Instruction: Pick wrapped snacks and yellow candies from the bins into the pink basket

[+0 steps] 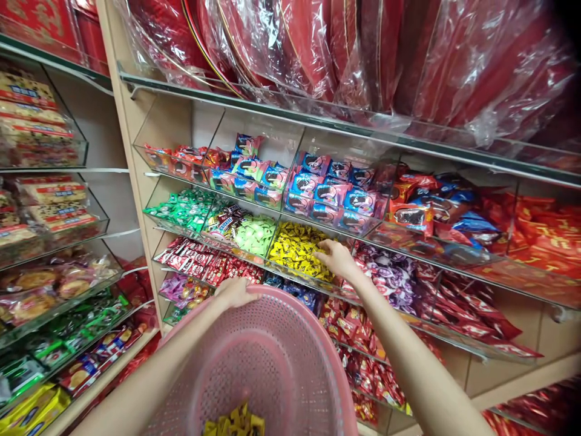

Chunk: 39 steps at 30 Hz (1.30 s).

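Observation:
My left hand (235, 293) is closed on the far rim of a round pink plastic basket (313, 357), tilted with its opening toward me. A small heap of yellow-wrapped candies (236, 421) lies at its bottom. On the shelf ahead, my right hand (336, 259) reaches over a compartment of yellow-wrapped candies (295, 248). Its fingers are bent and apart, with the tips at the candies; no candy shows between them. Beside that compartment lie light green candies (256, 235) on the left and purple-and-white wrapped candies (393, 272) on the right.
Clear tiered bins hold blue-and-pink snack packs (324, 191), green candies (184, 209) and red packets (481, 309). A glass shelf (318, 118) above carries red items in clear plastic (299, 48). On the left, another rack holds packaged biscuits (36, 115). A wooden upright (129, 145) divides the racks.

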Each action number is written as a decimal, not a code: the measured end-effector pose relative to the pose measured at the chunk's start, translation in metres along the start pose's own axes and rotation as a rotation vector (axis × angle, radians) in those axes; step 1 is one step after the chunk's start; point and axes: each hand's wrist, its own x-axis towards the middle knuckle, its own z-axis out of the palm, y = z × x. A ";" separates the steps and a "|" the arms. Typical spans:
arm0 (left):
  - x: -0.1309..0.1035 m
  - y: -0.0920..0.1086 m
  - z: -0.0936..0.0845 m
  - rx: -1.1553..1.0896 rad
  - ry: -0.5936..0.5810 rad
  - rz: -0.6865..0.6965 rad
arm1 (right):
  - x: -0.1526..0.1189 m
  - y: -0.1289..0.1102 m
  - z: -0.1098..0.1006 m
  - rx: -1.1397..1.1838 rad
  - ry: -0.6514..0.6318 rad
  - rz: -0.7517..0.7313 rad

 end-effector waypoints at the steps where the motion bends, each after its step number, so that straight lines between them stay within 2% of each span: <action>1: 0.000 -0.001 0.000 -0.002 0.001 -0.004 | 0.009 0.003 0.001 -0.019 -0.010 0.024; 5: 0.002 -0.003 0.001 -0.009 -0.004 -0.006 | 0.026 0.006 0.010 -0.099 -0.120 0.114; 11: 0.005 -0.002 0.000 0.000 0.000 -0.018 | 0.030 0.000 0.023 -0.184 -0.222 0.271; 17: 0.008 0.002 -0.001 -0.003 -0.011 -0.006 | 0.025 -0.003 0.031 -0.179 -0.276 0.281; 27: 0.010 0.013 -0.001 -0.005 -0.011 0.030 | 0.023 -0.004 0.037 -0.135 -0.216 0.243; 34: 0.009 0.011 0.000 -0.012 -0.012 0.034 | 0.033 0.015 0.035 -0.013 -0.068 0.230; 39: 0.009 0.009 0.001 -0.005 -0.008 0.028 | 0.040 0.025 0.035 0.174 0.037 0.274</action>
